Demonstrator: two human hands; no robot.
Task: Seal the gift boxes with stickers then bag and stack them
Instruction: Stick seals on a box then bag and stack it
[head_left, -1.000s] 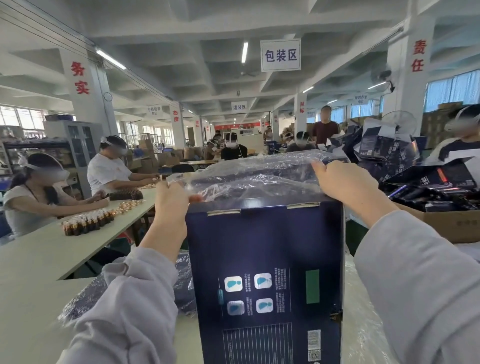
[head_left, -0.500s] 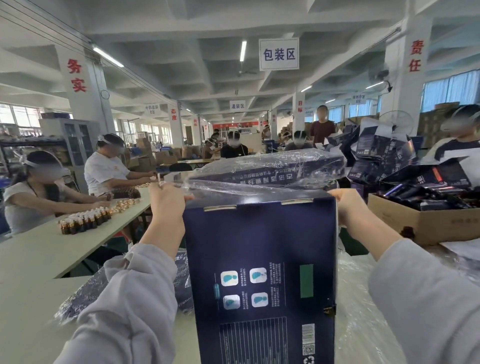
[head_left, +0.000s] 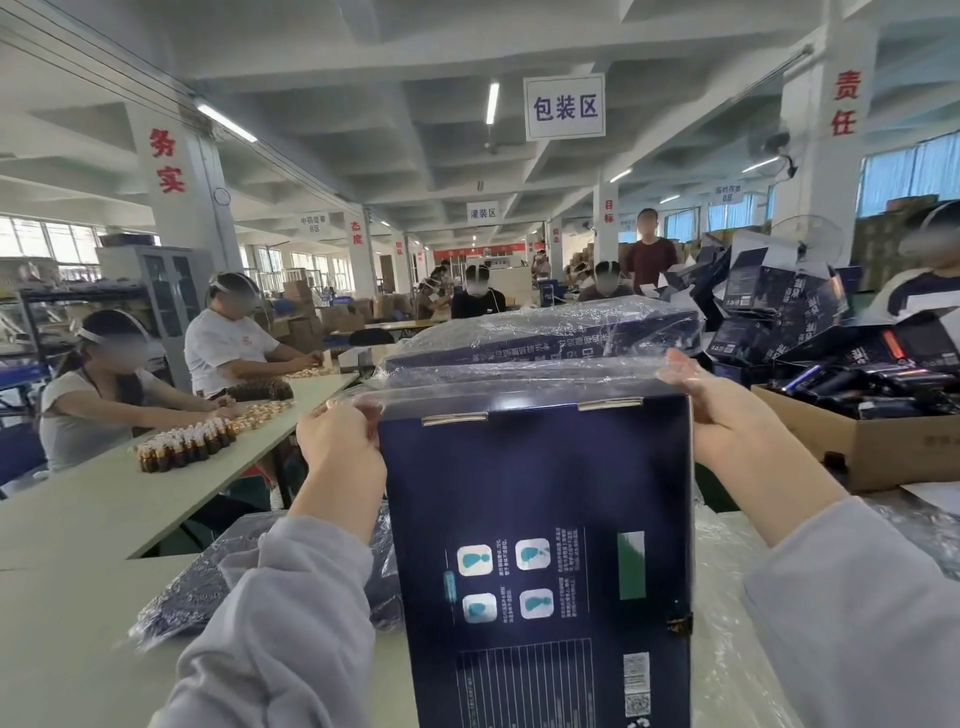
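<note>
A tall dark blue gift box (head_left: 540, 519) stands upright in front of me, its printed back facing the camera. A clear plastic bag (head_left: 498, 379) lies over its top edge. My left hand (head_left: 337, 441) pinches the bag at the box's upper left corner. My right hand (head_left: 711, 400) grips the bag at the upper right corner, fingers partly spread under the film. Behind the box lies a bagged blue box (head_left: 545, 338) on a stack.
Bagged dark boxes (head_left: 208, 592) lie flat at the left on the pale table (head_left: 78, 649). A cardboard carton (head_left: 872, 441) of dark items sits at the right, with folded blue boxes (head_left: 769, 306) piled behind. Several seated workers and small brown bottles (head_left: 182, 447) occupy the left table.
Both hands have come down from above the box to its top corners, drawing the bag lower over the top edge. The bagged box behind is now more exposed.
</note>
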